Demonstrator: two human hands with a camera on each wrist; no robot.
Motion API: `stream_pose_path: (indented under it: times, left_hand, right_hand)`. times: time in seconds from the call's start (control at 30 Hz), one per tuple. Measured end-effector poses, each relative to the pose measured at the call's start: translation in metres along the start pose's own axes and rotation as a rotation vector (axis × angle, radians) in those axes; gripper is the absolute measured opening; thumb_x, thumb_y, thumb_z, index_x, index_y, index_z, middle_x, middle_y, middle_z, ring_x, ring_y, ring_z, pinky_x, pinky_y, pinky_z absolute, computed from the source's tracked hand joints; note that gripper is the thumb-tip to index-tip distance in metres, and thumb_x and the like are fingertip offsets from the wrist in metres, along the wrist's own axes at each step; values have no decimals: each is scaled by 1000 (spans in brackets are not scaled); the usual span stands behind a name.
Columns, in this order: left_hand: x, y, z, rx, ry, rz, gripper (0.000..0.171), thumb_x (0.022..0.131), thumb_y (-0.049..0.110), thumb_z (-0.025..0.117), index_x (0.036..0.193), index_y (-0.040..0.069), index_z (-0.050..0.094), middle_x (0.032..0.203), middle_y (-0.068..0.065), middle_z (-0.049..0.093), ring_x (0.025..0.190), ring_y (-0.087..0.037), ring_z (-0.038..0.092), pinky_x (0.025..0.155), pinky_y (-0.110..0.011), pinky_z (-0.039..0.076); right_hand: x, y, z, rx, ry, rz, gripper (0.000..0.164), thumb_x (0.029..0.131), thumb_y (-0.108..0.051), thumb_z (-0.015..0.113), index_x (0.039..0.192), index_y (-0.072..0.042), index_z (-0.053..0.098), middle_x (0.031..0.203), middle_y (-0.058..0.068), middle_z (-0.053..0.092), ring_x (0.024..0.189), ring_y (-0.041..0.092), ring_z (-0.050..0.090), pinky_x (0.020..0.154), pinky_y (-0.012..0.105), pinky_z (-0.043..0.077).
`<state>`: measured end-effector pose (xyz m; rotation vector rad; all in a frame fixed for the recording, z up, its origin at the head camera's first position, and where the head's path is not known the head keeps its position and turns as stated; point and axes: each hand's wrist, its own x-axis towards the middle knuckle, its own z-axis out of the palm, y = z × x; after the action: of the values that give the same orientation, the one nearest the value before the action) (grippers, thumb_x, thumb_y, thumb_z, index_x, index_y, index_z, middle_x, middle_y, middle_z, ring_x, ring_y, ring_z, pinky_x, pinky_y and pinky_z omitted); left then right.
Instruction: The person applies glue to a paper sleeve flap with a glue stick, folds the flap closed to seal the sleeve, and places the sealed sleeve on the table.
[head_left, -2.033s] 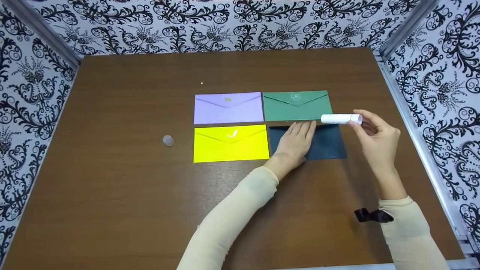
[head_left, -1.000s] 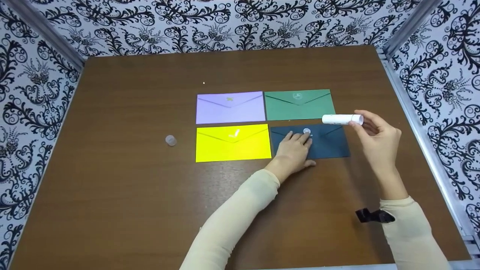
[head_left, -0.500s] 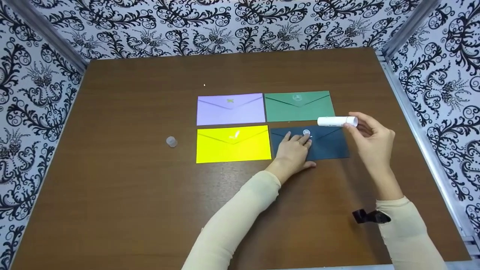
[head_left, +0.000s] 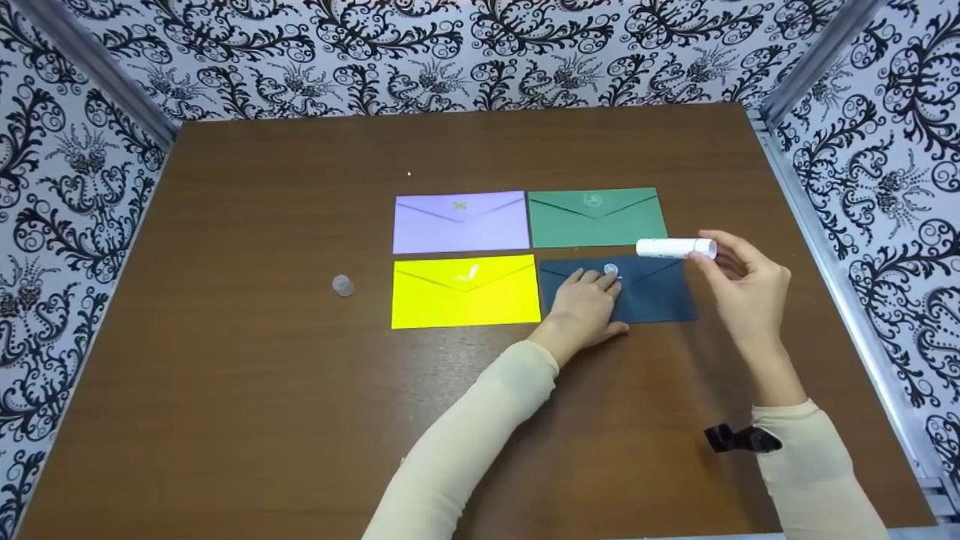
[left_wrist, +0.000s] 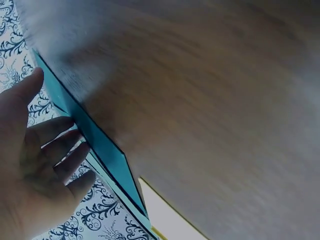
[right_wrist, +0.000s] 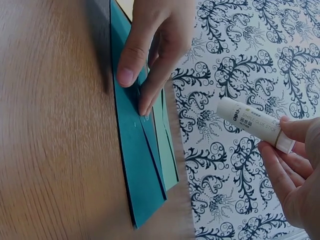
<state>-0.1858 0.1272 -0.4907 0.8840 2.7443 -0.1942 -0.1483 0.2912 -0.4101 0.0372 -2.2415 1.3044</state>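
In the head view my left hand [head_left: 583, 306] rests on the dark blue envelope [head_left: 660, 294], fingertips at the flap's point beside a small round white emblem [head_left: 611, 269]. Its thumb sticks out to the right, over the envelope's lower edge. The right wrist view shows those fingers from the side, pressing on the closed flap. Between thumb and fingers my right hand [head_left: 750, 289] pinches a white glue stick [right_wrist: 250, 121], held level above the right part of the envelopes. Printed text on its label faces the right wrist camera.
A purple envelope [head_left: 460, 229], a green envelope [head_left: 592, 225] and a yellow envelope [head_left: 466, 300] form a grid with the dark blue one. Left of them lies a small translucent cap [head_left: 343, 285] on the brown table [head_left: 247, 375]. Patterned panels [head_left: 450, 60] border the table.
My left hand has drawn back from the dark blue envelope's upper edge, and the flap now lies folded down with its emblem showing. The right hand with the glue stick has shifted slightly left.
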Motion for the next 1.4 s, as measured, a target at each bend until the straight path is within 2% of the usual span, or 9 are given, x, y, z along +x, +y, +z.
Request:
stream_pose_path:
  times: [0.3,0.6,0.87,1.1,1.4]
  left_hand:
    - [-1,-9,0,-38,34,8,70,92,61,39,149,21,29,155,7,26,141,-12,25,118,-31,16]
    - [-4,-11,4,-57,-2,17,70,92,62,40,149,23,29,156,8,22,143,-12,21,118,-32,15]
    - [-3,-13,8,-74,-5,26,70,92,61,39,149,23,27,157,8,19,144,-11,18,118,-31,15]
    - [-8,-16,9,-82,49,29,66,94,58,40,149,25,28,156,7,20,145,-13,16,119,-32,13]
    - [-22,-29,-2,-157,155,40,60,94,53,44,147,26,33,155,6,26,145,-15,16,119,-33,12]
  right_hand:
    - [0,3,1,18,-7,-5,26,76,4,74,101,6,70,98,26,68,81,-3,66,68,8,51]
    - [-1,5,4,16,0,-11,26,76,4,74,101,6,70,98,27,68,81,-3,66,69,8,51]
    - [-4,10,7,36,-8,-3,26,76,4,74,102,4,70,98,24,69,81,-1,67,69,9,52]
    - [-6,8,10,46,-14,5,26,76,3,74,102,4,70,98,24,69,82,0,67,69,10,52]
    - [-6,0,14,50,-13,17,26,76,3,74,102,5,70,98,23,69,82,0,67,69,9,52]
